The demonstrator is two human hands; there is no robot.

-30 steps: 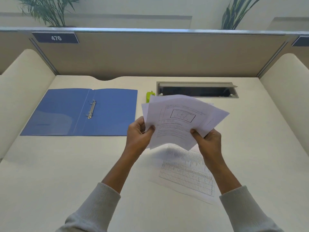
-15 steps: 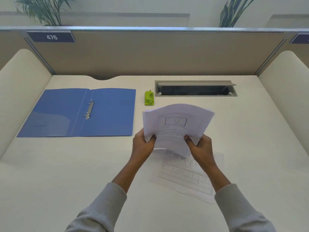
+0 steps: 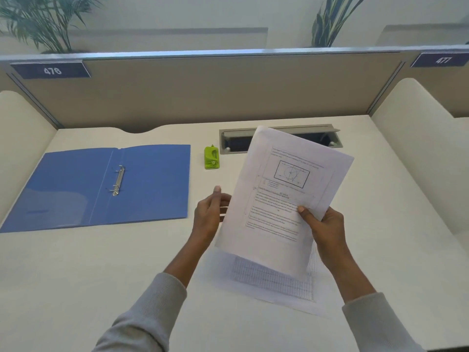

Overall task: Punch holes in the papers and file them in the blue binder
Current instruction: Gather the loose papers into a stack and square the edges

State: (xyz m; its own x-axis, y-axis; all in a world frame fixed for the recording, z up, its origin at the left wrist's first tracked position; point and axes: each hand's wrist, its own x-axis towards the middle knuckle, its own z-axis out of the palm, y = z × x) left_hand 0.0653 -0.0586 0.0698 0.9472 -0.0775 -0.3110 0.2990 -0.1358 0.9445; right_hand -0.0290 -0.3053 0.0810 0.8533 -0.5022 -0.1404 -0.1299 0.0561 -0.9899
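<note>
My right hand (image 3: 323, 226) grips a stack of printed papers (image 3: 281, 196) by its right edge, thumb on the front, holding it upright and tilted above the desk. My left hand (image 3: 209, 215) is at the stack's left edge with straight fingers behind the sheets and the thumb up. One sheet with a printed grid (image 3: 274, 280) lies flat on the desk under the stack. The blue binder (image 3: 76, 189) lies open at the left, its metal rings (image 3: 118, 180) shut in the middle. A small green hole punch (image 3: 211, 158) stands between the binder and the papers.
A grey cable tray opening (image 3: 236, 142) is set into the desk at the back, partly behind the papers. A beige partition (image 3: 215, 90) closes the back and cream side panels (image 3: 416, 138) flank the desk. Plants stand beyond the partition.
The fanned sheets have been squared into one stack and raised upright, tilted right. My left hand has let go its grip and now lies flat behind the left edge.
</note>
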